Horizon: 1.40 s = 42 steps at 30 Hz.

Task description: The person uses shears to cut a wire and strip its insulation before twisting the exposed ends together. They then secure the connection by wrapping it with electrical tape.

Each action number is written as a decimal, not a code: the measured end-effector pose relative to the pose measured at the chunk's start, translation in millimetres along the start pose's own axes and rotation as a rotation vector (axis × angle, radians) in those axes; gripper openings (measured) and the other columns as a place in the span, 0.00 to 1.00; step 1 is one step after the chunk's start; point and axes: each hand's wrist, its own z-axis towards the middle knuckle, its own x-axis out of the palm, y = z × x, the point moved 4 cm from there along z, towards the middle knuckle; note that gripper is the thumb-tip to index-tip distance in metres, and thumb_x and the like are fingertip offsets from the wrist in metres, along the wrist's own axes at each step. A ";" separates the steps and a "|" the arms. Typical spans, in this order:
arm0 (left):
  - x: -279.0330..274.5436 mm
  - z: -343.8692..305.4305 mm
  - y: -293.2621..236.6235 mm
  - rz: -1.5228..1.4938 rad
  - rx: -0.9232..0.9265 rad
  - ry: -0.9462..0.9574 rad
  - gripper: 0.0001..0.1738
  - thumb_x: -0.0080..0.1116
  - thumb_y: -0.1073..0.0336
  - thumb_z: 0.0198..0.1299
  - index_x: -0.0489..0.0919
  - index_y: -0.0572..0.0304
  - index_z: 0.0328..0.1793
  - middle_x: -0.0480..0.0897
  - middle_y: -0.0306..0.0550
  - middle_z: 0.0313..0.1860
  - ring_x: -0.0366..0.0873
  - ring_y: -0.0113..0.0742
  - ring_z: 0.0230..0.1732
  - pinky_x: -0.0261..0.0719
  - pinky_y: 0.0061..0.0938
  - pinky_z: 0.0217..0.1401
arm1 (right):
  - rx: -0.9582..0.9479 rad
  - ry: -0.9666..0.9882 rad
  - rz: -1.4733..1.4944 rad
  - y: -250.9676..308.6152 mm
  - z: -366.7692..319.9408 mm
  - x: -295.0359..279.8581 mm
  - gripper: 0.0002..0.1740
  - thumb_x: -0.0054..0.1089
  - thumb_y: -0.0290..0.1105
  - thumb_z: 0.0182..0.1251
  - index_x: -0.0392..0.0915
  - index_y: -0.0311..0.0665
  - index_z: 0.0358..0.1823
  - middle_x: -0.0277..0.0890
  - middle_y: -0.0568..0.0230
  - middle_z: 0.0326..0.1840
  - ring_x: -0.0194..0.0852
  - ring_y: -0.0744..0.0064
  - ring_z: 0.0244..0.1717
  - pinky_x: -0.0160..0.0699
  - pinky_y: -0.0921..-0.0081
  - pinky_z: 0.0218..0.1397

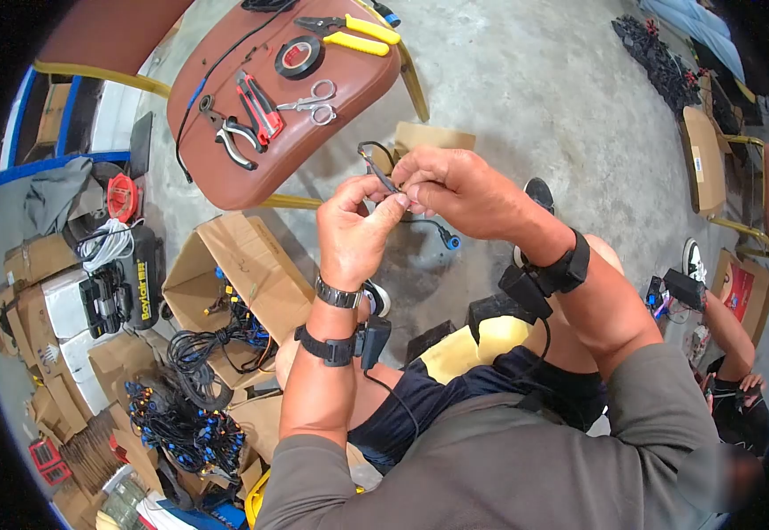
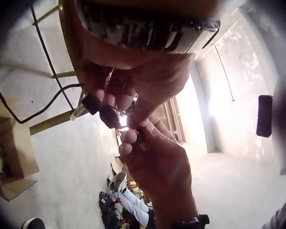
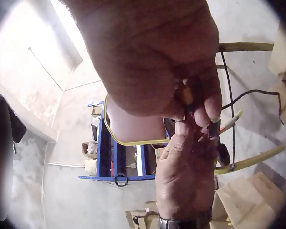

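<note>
Just above centre in the head view, the left hand (image 1: 355, 234) and right hand (image 1: 460, 187) pinch a dark cable (image 1: 379, 172), likely light, pliable and slightly fragile, best held along its thicker stretch.

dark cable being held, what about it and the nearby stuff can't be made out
- Head view: the held part of the dark cable, covered by the left grip and right grip.
- Both wrist views: whether any wires are joined, lost in shadow and blur.
- Left wrist view: the rest of the cardboard box, cut off by the left edge.
- Head view: single strands in the cable tangle, too small.
</note>
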 end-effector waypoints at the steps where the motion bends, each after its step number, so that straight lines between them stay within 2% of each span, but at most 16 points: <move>1: 0.2 -1.4 0.6 -0.026 -0.029 0.002 0.06 0.69 0.74 0.57 0.84 0.63 0.41 0.83 0.35 0.33 0.76 0.19 0.29 0.74 0.16 0.29 | 0.001 0.000 -0.003 0.5 -0.9 1.2 0.10 0.53 0.22 0.64 0.76 0.28 0.46 0.80 0.55 0.30 0.80 0.69 0.33 0.78 0.71 0.39; 4: -0.6 -1.3 -1.7 -0.119 -0.107 0.014 0.06 0.69 0.74 0.57 0.84 0.63 0.40 0.83 0.36 0.32 0.76 0.19 0.29 0.74 0.16 0.28 | -0.078 -0.025 -0.081 1.4 0.7 2.6 0.11 0.53 0.23 0.64 0.76 0.28 0.46 0.80 0.53 0.30 0.80 0.65 0.33 0.78 0.70 0.40; 7: -0.7 -3.4 -4.4 -0.224 -0.159 0.034 0.06 0.68 0.75 0.57 0.83 0.65 0.40 0.83 0.37 0.31 0.77 0.20 0.29 0.73 0.16 0.27 | -0.078 -0.016 -0.097 3.9 1.4 3.4 0.10 0.53 0.23 0.64 0.76 0.28 0.46 0.80 0.51 0.31 0.80 0.62 0.33 0.78 0.68 0.40; 13: -2.6 -5.3 -7.7 -0.357 -0.245 0.057 0.06 0.67 0.75 0.57 0.80 0.64 0.39 0.82 0.37 0.28 0.74 0.21 0.23 0.69 0.16 0.23 | -0.008 0.082 0.022 6.0 3.6 5.3 0.14 0.55 0.23 0.61 0.74 0.29 0.49 0.80 0.57 0.31 0.78 0.70 0.33 0.76 0.72 0.38; 16: -4.5 -4.1 -4.6 -0.489 -0.285 0.117 0.05 0.65 0.73 0.59 0.78 0.61 0.37 0.81 0.39 0.26 0.70 0.22 0.19 0.66 0.16 0.20 | -0.068 0.142 -0.010 23.0 1.8 5.1 0.18 0.55 0.18 0.59 0.72 0.31 0.53 0.76 0.69 0.33 0.71 0.79 0.32 0.73 0.78 0.40; 19: -3.5 -4.6 -3.2 -0.594 -0.293 0.149 0.06 0.61 0.68 0.63 0.77 0.60 0.36 0.80 0.42 0.25 0.68 0.24 0.16 0.63 0.17 0.18 | -0.190 0.138 0.022 13.0 5.1 9.9 0.21 0.54 0.17 0.57 0.72 0.32 0.54 0.76 0.69 0.35 0.73 0.79 0.32 0.74 0.79 0.38; 22: -0.8 -9.0 1.4 -0.688 -0.362 0.139 0.10 0.61 0.62 0.66 0.78 0.60 0.35 0.80 0.43 0.25 0.68 0.24 0.16 0.63 0.17 0.18 | -0.010 0.178 0.102 10.3 2.1 10.5 0.21 0.55 0.18 0.58 0.72 0.33 0.55 0.77 0.69 0.36 0.76 0.79 0.32 0.77 0.80 0.35; 24: 1.1 -10.6 5.0 -0.731 -0.387 0.148 0.13 0.62 0.59 0.66 0.79 0.61 0.34 0.81 0.42 0.25 0.68 0.23 0.15 0.62 0.17 0.17 | 0.017 0.189 0.196 7.8 0.7 10.5 0.21 0.54 0.18 0.60 0.72 0.33 0.56 0.78 0.69 0.36 0.77 0.79 0.32 0.78 0.80 0.33; 28: 2.1 -10.8 3.7 -0.745 -0.398 0.141 0.14 0.62 0.58 0.67 0.81 0.62 0.37 0.81 0.42 0.26 0.68 0.23 0.15 0.61 0.17 0.17 | 0.055 0.170 0.151 12.0 0.0 6.9 0.22 0.52 0.20 0.60 0.70 0.32 0.58 0.79 0.62 0.32 0.80 0.75 0.27 0.78 0.74 0.34; 34: 1.4 -10.1 7.4 -0.707 -0.375 0.145 0.15 0.60 0.57 0.68 0.81 0.64 0.39 0.80 0.42 0.25 0.66 0.23 0.15 0.60 0.17 0.17 | 0.035 0.164 0.061 10.1 0.9 3.0 0.20 0.52 0.22 0.63 0.70 0.31 0.58 0.81 0.58 0.34 0.80 0.73 0.26 0.78 0.74 0.32; 37: 0.9 -10.4 6.0 -0.614 -0.402 0.135 0.15 0.58 0.57 0.70 0.80 0.64 0.40 0.78 0.41 0.24 0.65 0.24 0.15 0.60 0.18 0.17 | 0.058 0.180 0.032 10.6 -0.4 3.9 0.20 0.52 0.23 0.64 0.69 0.32 0.58 0.81 0.58 0.35 0.80 0.72 0.26 0.78 0.73 0.32; 40: 0.8 -11.8 3.9 -0.550 -0.394 0.126 0.16 0.58 0.56 0.70 0.80 0.63 0.39 0.77 0.41 0.22 0.64 0.23 0.15 0.59 0.18 0.16 | 0.033 0.172 -0.023 11.1 -1.0 3.1 0.19 0.53 0.23 0.65 0.70 0.35 0.58 0.78 0.62 0.33 0.74 0.76 0.23 0.74 0.77 0.27; 42: 0.8 -12.5 6.8 -0.539 -0.378 0.141 0.16 0.59 0.56 0.70 0.80 0.63 0.38 0.76 0.40 0.20 0.63 0.22 0.14 0.57 0.17 0.15 | 0.015 0.189 -0.033 10.7 -0.2 3.8 0.19 0.52 0.23 0.65 0.70 0.36 0.58 0.78 0.62 0.33 0.74 0.76 0.23 0.74 0.77 0.27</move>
